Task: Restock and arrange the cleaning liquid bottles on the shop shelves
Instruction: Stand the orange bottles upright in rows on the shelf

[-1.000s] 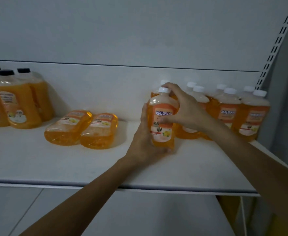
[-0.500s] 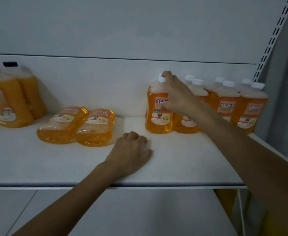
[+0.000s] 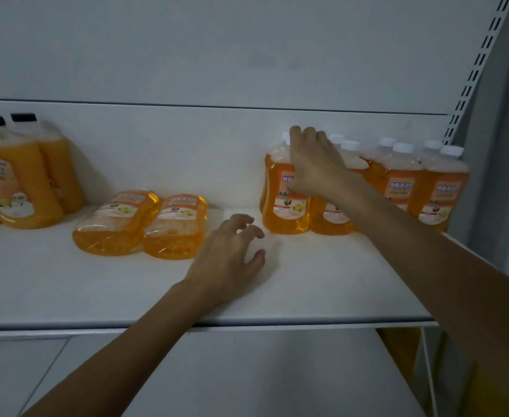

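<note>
The right hand wrapped its fingers over the neck and shoulder of an upright orange bottle, the leftmost of a row of white-capped bottles standing at the back right of the white shelf. The left hand hovered empty just above the shelf, fingers loosely spread. Two bottles lay flat to its left, near black-capped jugs. Bare shelf ran forward to the front edge.
</note>
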{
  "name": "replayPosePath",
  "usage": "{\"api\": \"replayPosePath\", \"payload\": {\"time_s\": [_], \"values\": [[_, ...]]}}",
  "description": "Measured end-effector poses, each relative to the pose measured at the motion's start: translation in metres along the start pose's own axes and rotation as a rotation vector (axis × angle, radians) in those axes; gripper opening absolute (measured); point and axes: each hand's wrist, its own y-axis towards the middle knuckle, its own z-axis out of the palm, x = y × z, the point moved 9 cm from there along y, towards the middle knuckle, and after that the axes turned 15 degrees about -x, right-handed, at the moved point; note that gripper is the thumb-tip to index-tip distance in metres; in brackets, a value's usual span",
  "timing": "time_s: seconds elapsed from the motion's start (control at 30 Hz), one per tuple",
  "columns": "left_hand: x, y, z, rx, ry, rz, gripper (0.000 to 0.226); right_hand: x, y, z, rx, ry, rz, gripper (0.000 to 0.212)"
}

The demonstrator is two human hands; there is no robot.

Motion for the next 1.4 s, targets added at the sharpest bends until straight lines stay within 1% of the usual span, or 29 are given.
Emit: {"api": "replayPosePath", "payload": {"time_s": [0.03,0.1,0.17,0.2,0.27,0.33,0.4,0.43,0.47,0.5,0.53,0.57,0.67,0.77,0.83,0.93,0.97,1.0,1.03,1.07,1.1,1.13,1.17,1.2,1.27,1.33,1.4], "values": [[0.003,0.004,-0.013,-0.074,0.011,0.023,0.031,0.007,0.001,-0.005,-0.030,0.040,-0.038,0.086],[0.019,0.013,-0.039,-0.193,0.034,0.001,0.028,0.033,-0.001,-0.022,-0.132,0.208,-0.175,0.079],[0.046,0.020,-0.057,-0.261,0.080,-0.087,0.031,0.063,-0.006,-0.031,-0.179,0.371,-0.289,0.070],[0.060,0.020,-0.060,-0.259,0.091,-0.154,0.036,0.075,-0.007,-0.028,-0.164,0.445,-0.302,0.067],[0.084,0.013,-0.061,-0.248,0.066,-0.294,0.046,0.091,-0.003,-0.006,-0.074,0.566,-0.235,0.064],[0.096,0.000,-0.056,-0.205,0.051,-0.365,0.053,0.100,0.000,0.029,0.077,0.667,-0.075,0.065],[0.097,-0.009,-0.051,-0.166,0.103,-0.321,0.071,0.107,0.000,0.067,0.241,0.750,0.115,0.070],[0.096,-0.010,-0.051,-0.172,0.121,-0.291,0.078,0.112,-0.002,0.084,0.321,0.761,0.175,0.071],[0.097,-0.011,-0.051,-0.195,0.128,-0.274,0.080,0.119,-0.005,0.099,0.400,0.779,0.212,0.067],[0.098,-0.011,-0.054,-0.221,0.129,-0.275,0.080,0.126,-0.008,0.113,0.466,0.825,0.249,0.057],[0.099,-0.011,-0.054,-0.233,0.123,-0.284,0.080,0.132,-0.009,0.123,0.506,0.890,0.293,0.045],[0.098,-0.011,-0.055,-0.232,0.117,-0.291,0.080,0.136,-0.009,0.128,0.520,0.953,0.332,0.038],[0.099,-0.012,-0.055,-0.240,0.078,-0.300,0.082,0.141,-0.004,0.135,0.507,1.038,0.399,0.043],[0.106,-0.018,-0.056,-0.262,-0.004,-0.395,0.081,0.141,0.000,0.132,0.494,1.054,0.408,0.038],[0.115,-0.021,-0.054,-0.258,-0.092,-0.488,0.078,0.136,0.004,0.122,0.447,1.053,0.392,0.041],[0.126,-0.024,-0.050,-0.208,-0.381,-0.666,0.083,0.121,0.009,0.084,0.291,0.990,0.294,0.065],[0.125,-0.024,-0.048,-0.183,-0.473,-0.704,0.079,0.118,0.010,0.065,0.221,0.955,0.232,0.070],[0.124,-0.024,-0.045,-0.145,-0.519,-0.714,0.070,0.117,0.010,0.046,0.162,0.931,0.159,0.076],[0.121,-0.023,-0.041,-0.101,-0.517,-0.695,0.059,0.118,0.009,0.028,0.122,0.917,0.083,0.083],[0.119,-0.021,-0.038,-0.069,-0.498,-0.665,0.053,0.121,0.006,0.013,0.099,0.906,0.004,0.094],[0.117,-0.018,-0.035,-0.051,-0.473,-0.631,0.052,0.123,0.001,0.001,0.088,0.876,-0.073,0.105],[0.115,-0.015,-0.031,-0.031,-0.443,-0.600,0.055,0.124,-0.003,-0.007,0.080,0.817,-0.137,0.113],[0.111,-0.011,-0.028,-0.010,-0.422,-0.570,0.059,0.124,-0.007,-0.014,0.074,0.741,-0.182,0.113],[0.108,-0.008,-0.023,0.012,-0.411,-0.552,0.062,0.120,-0.011,-0.018,0.072,0.660,-0.202,0.107],[0.102,-0.002,-0.013,0.033,-0.410,-0.546,0.067,0.111,-0.014,-0.021,0.046,0.503,-0.198,0.097],[0.099,0.002,-0.003,0.028,-0.400,-0.559,0.068,0.102,-0.015,-0.020,0.009,0.398,-0.177,0.095],[0.098,0.004,0.006,0.051,-0.247,-0.528,0.066,0.097,-0.013,-0.015,-0.019,0.353,-0.161,0.095]]}}
